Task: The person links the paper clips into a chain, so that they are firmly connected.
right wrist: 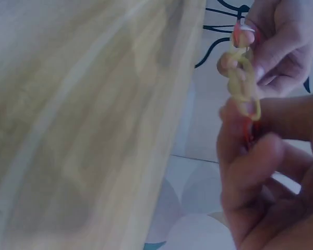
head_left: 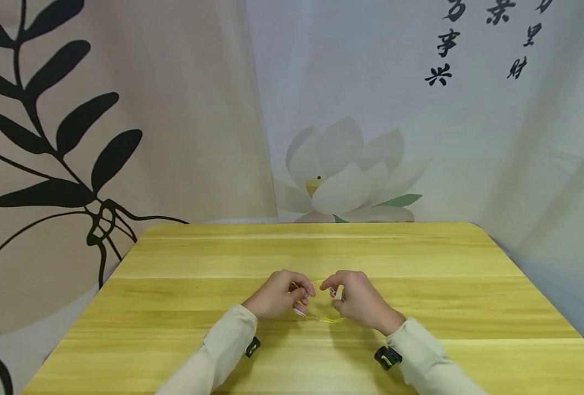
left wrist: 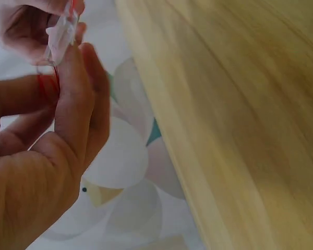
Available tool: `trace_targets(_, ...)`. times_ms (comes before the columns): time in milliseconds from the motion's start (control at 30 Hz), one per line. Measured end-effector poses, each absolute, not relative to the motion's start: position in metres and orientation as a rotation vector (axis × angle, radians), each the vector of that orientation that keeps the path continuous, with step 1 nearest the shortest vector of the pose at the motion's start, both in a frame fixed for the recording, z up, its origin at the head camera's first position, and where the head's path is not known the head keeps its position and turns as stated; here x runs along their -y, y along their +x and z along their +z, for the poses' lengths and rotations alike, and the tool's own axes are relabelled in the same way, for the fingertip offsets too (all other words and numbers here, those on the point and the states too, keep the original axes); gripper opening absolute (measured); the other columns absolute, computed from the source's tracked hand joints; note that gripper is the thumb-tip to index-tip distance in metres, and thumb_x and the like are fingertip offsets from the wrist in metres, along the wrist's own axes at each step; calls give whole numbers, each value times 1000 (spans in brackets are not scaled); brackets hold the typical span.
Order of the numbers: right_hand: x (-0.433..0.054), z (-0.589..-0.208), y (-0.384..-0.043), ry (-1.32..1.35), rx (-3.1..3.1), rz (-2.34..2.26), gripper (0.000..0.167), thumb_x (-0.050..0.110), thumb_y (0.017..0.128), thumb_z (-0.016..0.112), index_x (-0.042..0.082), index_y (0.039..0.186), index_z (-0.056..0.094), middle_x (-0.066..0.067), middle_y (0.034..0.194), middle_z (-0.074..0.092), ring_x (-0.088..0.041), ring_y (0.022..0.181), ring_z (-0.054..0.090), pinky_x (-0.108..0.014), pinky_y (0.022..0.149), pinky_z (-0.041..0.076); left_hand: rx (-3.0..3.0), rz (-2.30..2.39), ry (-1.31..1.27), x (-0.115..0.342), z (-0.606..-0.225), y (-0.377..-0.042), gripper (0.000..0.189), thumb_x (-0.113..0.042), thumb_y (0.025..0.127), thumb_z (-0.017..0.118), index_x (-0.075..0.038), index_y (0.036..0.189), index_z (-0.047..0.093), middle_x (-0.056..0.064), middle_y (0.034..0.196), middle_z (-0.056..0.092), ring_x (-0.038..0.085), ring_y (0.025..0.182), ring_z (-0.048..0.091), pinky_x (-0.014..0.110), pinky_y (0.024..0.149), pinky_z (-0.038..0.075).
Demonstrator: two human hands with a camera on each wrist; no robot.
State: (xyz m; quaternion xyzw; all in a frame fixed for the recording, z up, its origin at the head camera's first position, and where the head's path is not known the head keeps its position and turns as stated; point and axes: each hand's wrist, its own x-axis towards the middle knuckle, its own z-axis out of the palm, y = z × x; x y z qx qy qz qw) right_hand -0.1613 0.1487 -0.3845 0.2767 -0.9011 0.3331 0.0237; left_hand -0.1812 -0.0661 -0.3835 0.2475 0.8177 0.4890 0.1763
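Observation:
Both hands are raised close together above the wooden table, with a thin looped cord stretched between them. In the head view two yellow strands of the cord [head_left: 330,320] span the gap. My left hand [head_left: 282,294] has its fingers curled, and red strands [left wrist: 48,87] of the cord wrap a finger. A clear, pale piece [left wrist: 61,39] shows at its fingertips. Opposite, my right hand [head_left: 361,299] holds the other end with bent fingers; yellow loops [right wrist: 245,83] and a red strand [right wrist: 249,130] lie at its fingertips. The curled fingers hide part of the cord.
The wooden table [head_left: 198,258] spreads out under both arms. Behind its far edge hangs a cloth backdrop [head_left: 198,109] printed with dark leaves, a lotus and writing. Black wrist devices [head_left: 388,357] sit below the cream sleeves [head_left: 228,340].

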Motion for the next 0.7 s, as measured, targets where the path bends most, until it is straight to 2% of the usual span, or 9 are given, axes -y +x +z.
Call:
trace_targets(167, -148, -395, -167, 884, 2889, 880, 33, -13, 75, 71, -1, 106, 74, -9, 91, 70, -6, 66, 48, -21, 60, 43, -2488, 1079, 777, 64, -387, -184, 19, 11, 90, 61, 0, 100, 72, 15, 92, 70, 12, 71, 60, 22, 62, 50)
trace_targets(300, -146, -398, -167, 892, 3014, 854, 41, -14, 71, 75, -2, 110, 73, -10, 97, 72, -15, 80, 57, -32, 72, 52, -2577, 882, 818, 65, -394, -185, 20, 7, 83, 73, -5, 99, 74, 5, 86, 69, 8, 70, 54, 20, 63, 47)
trace_targets(400, -143, -399, -168, 867, 3087, 871, 44, -12, 70, 78, -2, 112, 71, -9, 97, 71, -16, 81, 55, -38, 76, 53, -2612, 781, 809, 63, -396, -184, 24, 4, 80, 78, -7, 101, 74, 0, 81, 66, 6, 69, 52, 19, 62, 46)
trace_targets(600, -140, -401, -171, 827, 3141, 808, 46, -9, 70, 78, 0, 114, 71, -1, 73, 56, -14, 70, 46, -32, 69, 42, -2684, 646, 822, 59, -394, -183, 28, 3, 77, 80, -6, 104, 73, -1, 78, 63, 6, 69, 51, 19, 64, 47)
trace_targets(700, -139, -402, -172, 832, 3141, 766, 45, -9, 69, 78, 1, 112, 71, 1, 72, 54, -14, 70, 46, -31, 69, 41, -2717, 582, 822, 57, -394, -184, 28, 0, 76, 82, -6, 102, 74, -2, 79, 64, 6, 71, 51, 19, 65, 47)
